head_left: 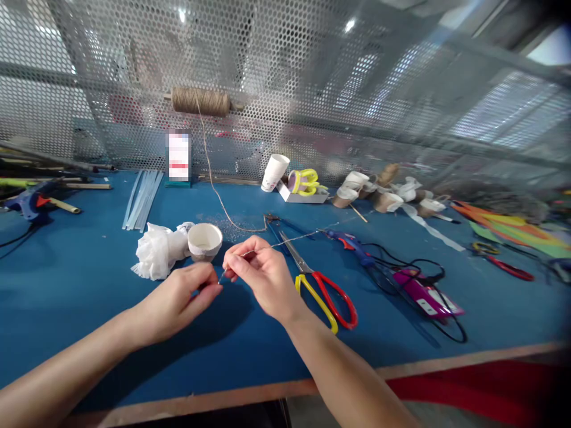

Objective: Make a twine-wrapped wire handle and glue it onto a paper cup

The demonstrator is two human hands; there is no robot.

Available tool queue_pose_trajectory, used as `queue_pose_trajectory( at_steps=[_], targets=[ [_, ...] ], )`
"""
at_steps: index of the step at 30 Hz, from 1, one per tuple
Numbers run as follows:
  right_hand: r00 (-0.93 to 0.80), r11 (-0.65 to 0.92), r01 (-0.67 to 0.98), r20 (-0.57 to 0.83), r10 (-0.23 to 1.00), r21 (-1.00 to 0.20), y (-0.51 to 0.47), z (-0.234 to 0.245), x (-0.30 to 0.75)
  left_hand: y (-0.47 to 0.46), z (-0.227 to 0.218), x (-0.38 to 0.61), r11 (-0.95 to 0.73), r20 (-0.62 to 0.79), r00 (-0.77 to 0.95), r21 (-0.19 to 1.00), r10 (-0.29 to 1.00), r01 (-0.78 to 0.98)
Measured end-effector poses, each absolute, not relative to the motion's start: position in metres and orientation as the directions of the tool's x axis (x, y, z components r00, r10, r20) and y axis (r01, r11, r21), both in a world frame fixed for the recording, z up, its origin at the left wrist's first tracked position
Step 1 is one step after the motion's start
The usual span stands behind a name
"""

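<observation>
My left hand (185, 297) and my right hand (261, 273) meet over the blue table (89, 309), each pinching a thin silvery wire (303, 236) that runs off to the right. The fingers of both hands are closed on the wire's near end. Just behind my left hand stands a cut paper cup (204, 241) with a white crumpled paper flower (156, 251) against it. Scissors with red and yellow handles (323, 291) lie right of my right hand.
A twine spool (200, 101) hangs on the perforated metal wall, its string trailing down to the table. A blue glue gun (357, 249) with black cable, clear glue sticks (141, 198), paper cups (274, 172), cut cups (383, 193) and coloured paper (513, 229) lie around.
</observation>
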State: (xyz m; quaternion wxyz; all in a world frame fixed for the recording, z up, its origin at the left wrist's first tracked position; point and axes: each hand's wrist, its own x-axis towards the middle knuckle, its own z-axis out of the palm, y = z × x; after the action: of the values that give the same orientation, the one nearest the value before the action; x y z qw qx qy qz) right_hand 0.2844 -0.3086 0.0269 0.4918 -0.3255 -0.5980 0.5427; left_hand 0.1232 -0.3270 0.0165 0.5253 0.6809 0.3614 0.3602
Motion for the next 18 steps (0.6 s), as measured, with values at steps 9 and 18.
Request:
queue_pose_trajectory(
  at_steps=[9,18],
  targets=[
    [-0.246,0.227,-0.140,0.256,0.935,-0.964,-0.305,0.027,0.286,-0.321,0.013,0.117,0.207,-0.090,0.540,0.965,0.837,-0.160],
    [-0.340,0.181,-0.317,0.290,0.895,-0.931,-0.308,0.026,0.284,-0.334,0.013,0.129,0.643,0.000,0.788,0.578,0.616,-0.503]
  ],
)
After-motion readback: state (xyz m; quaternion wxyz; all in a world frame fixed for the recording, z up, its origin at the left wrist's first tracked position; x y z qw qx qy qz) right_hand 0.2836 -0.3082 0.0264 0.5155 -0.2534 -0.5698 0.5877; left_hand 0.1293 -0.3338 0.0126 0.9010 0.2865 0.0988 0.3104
